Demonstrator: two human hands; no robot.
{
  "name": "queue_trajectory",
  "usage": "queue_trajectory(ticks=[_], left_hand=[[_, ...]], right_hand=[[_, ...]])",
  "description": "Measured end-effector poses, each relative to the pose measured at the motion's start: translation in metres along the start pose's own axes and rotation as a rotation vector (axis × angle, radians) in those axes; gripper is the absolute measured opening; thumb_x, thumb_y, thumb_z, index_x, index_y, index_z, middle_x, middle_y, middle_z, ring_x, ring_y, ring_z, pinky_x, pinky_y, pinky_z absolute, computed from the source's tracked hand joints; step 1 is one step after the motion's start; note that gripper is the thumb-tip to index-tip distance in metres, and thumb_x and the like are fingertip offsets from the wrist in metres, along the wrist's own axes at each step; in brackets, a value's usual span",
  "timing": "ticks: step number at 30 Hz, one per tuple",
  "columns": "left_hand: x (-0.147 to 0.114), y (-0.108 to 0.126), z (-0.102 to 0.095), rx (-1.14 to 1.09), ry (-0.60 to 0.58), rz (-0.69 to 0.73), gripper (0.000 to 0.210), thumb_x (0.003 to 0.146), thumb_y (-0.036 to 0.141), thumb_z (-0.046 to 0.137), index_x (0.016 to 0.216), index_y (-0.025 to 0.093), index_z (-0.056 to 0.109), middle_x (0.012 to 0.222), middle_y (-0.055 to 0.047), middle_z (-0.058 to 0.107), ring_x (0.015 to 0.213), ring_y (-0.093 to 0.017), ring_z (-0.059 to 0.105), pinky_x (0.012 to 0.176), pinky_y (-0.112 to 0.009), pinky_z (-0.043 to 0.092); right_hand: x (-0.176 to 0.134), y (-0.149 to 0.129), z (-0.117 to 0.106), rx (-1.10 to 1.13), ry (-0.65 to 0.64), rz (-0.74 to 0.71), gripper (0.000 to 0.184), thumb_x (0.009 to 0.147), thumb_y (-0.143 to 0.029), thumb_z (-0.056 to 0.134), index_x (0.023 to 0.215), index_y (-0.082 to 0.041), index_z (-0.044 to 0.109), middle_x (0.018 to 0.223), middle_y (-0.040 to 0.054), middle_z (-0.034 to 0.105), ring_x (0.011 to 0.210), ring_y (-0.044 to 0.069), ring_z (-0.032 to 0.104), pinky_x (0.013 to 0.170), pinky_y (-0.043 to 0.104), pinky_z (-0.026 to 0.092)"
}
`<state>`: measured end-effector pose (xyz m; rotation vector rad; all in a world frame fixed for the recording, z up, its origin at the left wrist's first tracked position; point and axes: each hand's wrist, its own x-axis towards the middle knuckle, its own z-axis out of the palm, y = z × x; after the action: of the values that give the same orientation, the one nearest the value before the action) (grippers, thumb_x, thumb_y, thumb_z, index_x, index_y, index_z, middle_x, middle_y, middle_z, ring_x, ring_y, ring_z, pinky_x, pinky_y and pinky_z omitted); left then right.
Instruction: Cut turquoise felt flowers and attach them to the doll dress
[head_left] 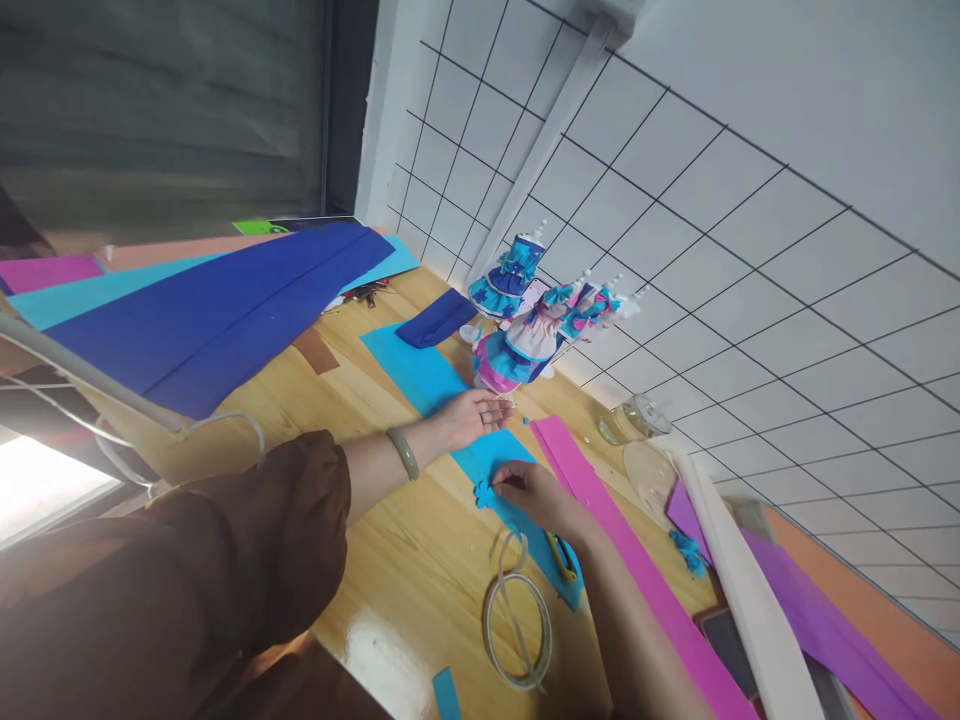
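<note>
My left hand (474, 416) reaches out palm up with its fingers stretched, right at the foot of a small dress form in a pink and teal dress (499, 362). Whether the fingertips touch its stand, I cannot tell. My right hand (534, 492) is closed in a pinch on a small blue flower cutout (484, 494). Beneath both hands runs a long light-blue strip (480, 455) of paper-like sheet. Scissors with yellow handles (562, 558) lie on its near end, partly hidden by my right forearm.
More dress forms (517, 268) stand against the tiled wall. A roll of tape (517, 630) lies near me on the wooden table (405, 560). A pink strip (600, 520), a glass jar (634, 418) and blue scraps (688, 552) are rightward. Large dark-blue sheets (225, 310) cover the left.
</note>
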<state>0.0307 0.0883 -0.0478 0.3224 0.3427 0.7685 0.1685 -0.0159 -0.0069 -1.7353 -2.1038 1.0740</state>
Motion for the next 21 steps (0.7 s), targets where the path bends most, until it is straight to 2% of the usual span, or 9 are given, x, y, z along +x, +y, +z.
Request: queue_trajectory(ticks=[4, 9, 13, 17, 21], left_hand=[[-0.004, -0.001, 0.003, 0.056, -0.044, -0.062, 0.015, 0.075, 0.015, 0.049, 0.085, 0.008, 0.058, 0.092, -0.015, 0.064, 0.089, -0.019, 0.061, 0.082, -0.031, 0.046], [-0.009, -0.004, 0.007, 0.189, -0.109, -0.076, 0.017, 0.075, 0.018, 0.053, 0.090, 0.011, 0.058, 0.092, -0.015, 0.065, 0.087, -0.019, 0.062, 0.082, -0.032, 0.045], [-0.012, -0.007, 0.007, 0.261, -0.149, -0.035, 0.019, 0.074, 0.018, 0.055, 0.092, 0.011, 0.058, 0.091, -0.014, 0.065, 0.084, -0.019, 0.063, 0.080, -0.034, 0.045], [-0.011, -0.010, 0.006, 0.309, -0.190, 0.004, 0.023, 0.072, 0.013, 0.058, 0.095, 0.011, 0.058, 0.091, -0.014, 0.065, 0.085, -0.019, 0.062, 0.081, -0.035, 0.045], [-0.013, -0.011, 0.008, 0.365, -0.183, 0.019, 0.023, 0.071, 0.014, 0.061, 0.094, 0.011, 0.059, 0.089, -0.014, 0.065, 0.084, -0.018, 0.062, 0.082, -0.035, 0.045]], right_hand=[[-0.001, 0.002, 0.001, 0.010, 0.002, 0.005, 0.014, 0.077, -0.025, 0.049, 0.075, -0.016, 0.060, 0.062, -0.0017, 0.052, 0.054, 0.010, 0.044, 0.049, 0.020, 0.033], [-0.002, 0.000, 0.008, -0.013, 0.023, -0.012, 0.019, 0.074, -0.027, 0.056, 0.088, -0.017, 0.061, 0.063, -0.0027, 0.052, 0.055, 0.010, 0.045, 0.048, 0.020, 0.034], [-0.003, -0.002, 0.012, -0.074, 0.064, -0.038, 0.012, 0.075, -0.024, 0.052, 0.078, -0.017, 0.061, 0.062, -0.0027, 0.052, 0.055, 0.010, 0.045, 0.051, 0.021, 0.034], [-0.003, -0.001, 0.013, -0.071, 0.071, -0.037, 0.015, 0.078, -0.023, 0.046, 0.075, -0.016, 0.059, 0.065, -0.0016, 0.054, 0.058, 0.011, 0.045, 0.055, 0.022, 0.036], [-0.005, -0.001, 0.011, -0.082, 0.086, -0.054, 0.017, 0.081, -0.022, 0.042, 0.073, -0.016, 0.056, 0.065, -0.0014, 0.054, 0.058, 0.011, 0.045, 0.055, 0.022, 0.036]])
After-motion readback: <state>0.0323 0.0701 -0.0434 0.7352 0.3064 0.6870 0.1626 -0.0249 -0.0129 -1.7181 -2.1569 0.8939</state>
